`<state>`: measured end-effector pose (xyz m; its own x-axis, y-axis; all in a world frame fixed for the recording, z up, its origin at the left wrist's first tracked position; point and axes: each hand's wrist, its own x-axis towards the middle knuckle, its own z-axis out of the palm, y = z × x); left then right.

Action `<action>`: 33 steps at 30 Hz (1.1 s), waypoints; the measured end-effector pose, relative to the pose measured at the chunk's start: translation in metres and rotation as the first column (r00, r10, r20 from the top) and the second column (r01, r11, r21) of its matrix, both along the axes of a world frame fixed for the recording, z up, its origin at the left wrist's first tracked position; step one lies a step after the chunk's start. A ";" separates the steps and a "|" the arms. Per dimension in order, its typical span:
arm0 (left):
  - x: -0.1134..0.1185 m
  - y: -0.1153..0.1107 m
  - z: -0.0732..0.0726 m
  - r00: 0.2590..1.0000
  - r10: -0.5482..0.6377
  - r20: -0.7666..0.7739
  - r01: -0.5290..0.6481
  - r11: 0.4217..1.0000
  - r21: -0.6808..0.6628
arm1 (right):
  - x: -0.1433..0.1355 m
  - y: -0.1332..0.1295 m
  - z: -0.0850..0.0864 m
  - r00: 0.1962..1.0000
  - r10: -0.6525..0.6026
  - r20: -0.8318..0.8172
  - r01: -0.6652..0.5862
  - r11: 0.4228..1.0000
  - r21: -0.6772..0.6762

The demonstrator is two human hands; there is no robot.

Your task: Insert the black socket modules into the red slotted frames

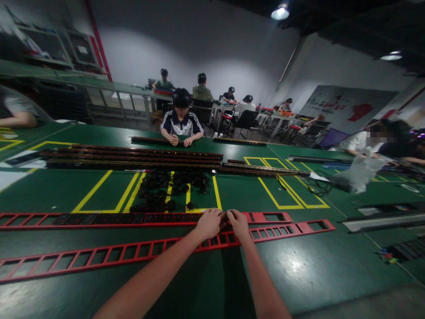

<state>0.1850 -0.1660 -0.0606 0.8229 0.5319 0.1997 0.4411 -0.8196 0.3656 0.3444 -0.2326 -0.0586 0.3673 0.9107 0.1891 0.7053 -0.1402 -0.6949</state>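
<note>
Two long red ladder-like frames lie on the green table in front of me. The far red frame (270, 217) carries dark square pieces (148, 218) in many of its slots. The near red frame (139, 251) shows open slots along its length. My left hand (209, 223) is over the far frame, its fingers curled down and pressed together. Beside it, my right hand (238, 223) has its thumb and fingers bent in toward the left one. Something dark shows between the fingertips, mostly hidden. Behind the hands is a loose pile of small black parts (156, 184).
Long dark strips (139, 157) lie stacked across the table beyond the pile. Opposite me sits a person (182, 122) with both hands on a dark strip. A clear plastic bag (361, 170) and grey rails (372, 223) are at the right. Yellow tape (93, 190) marks the table.
</note>
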 end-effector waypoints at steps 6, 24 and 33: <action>-0.005 -0.002 0.001 1.000 -0.026 -0.010 0.026 1.000 0.014 | -0.002 0.000 0.001 0.999 -0.047 0.028 0.047 0.999 -0.010; -0.006 0.005 -0.003 0.985 -0.039 0.169 0.049 0.997 -0.057 | -0.004 0.001 0.003 0.976 -0.099 0.196 0.127 0.982 -0.139; -0.006 0.005 -0.005 0.982 -0.025 0.187 0.037 0.997 -0.062 | -0.009 0.002 0.007 0.942 -0.108 0.318 0.184 0.958 -0.220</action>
